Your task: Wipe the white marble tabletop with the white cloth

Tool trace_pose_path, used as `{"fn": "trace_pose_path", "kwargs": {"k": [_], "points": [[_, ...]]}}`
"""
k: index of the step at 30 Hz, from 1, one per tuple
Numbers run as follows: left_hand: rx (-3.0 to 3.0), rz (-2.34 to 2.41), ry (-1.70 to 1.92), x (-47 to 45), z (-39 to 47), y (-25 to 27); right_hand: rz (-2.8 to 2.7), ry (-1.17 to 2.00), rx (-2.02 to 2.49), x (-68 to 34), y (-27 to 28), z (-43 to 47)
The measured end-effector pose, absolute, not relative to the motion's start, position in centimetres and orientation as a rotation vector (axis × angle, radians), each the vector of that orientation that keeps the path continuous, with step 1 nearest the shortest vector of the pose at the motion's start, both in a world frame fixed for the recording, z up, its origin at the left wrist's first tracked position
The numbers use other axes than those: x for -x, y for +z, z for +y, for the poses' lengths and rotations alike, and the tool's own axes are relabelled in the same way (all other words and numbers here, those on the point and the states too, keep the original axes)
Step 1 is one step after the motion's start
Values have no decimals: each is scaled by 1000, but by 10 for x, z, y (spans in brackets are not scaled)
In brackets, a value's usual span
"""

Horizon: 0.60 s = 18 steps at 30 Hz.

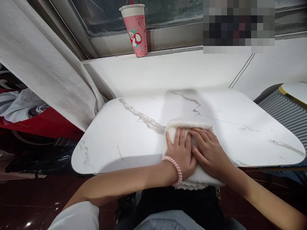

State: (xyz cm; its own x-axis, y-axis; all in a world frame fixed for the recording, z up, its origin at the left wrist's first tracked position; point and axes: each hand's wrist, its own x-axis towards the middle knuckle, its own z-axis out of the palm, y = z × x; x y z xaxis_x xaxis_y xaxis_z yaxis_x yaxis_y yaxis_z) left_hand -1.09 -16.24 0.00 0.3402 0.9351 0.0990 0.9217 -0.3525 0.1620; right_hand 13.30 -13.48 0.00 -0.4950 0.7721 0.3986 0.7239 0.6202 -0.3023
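A folded, fluffy white cloth lies at the near edge of a white marble-patterned table, part of it hanging past the edge. Flat on top of it rests my left hand, fingers stretched forward and spread a little, a pink coiled band at the wrist. My right hand presses on the cloth's right side with its fingers extended, its thumb side touching my left hand. Both hands cover much of the cloth, so its middle is hidden.
On the window ledge behind the table stands a pink and white paper cup with a red straw. A pale curtain hangs at the left, beside a red container of clothes. A grey ribbed piece stands at the right.
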Motion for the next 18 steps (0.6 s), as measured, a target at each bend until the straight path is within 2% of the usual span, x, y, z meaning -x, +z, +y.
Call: {"fn": "trace_pose_path", "kwargs": {"k": [7,18], "points": [[-2445,1727,256,13,-110,2,-2326,87,1228,-129,-4,-87],[-2315,1888,359,33,24,6,-2257,129,1325,-98,-11,55]]}}
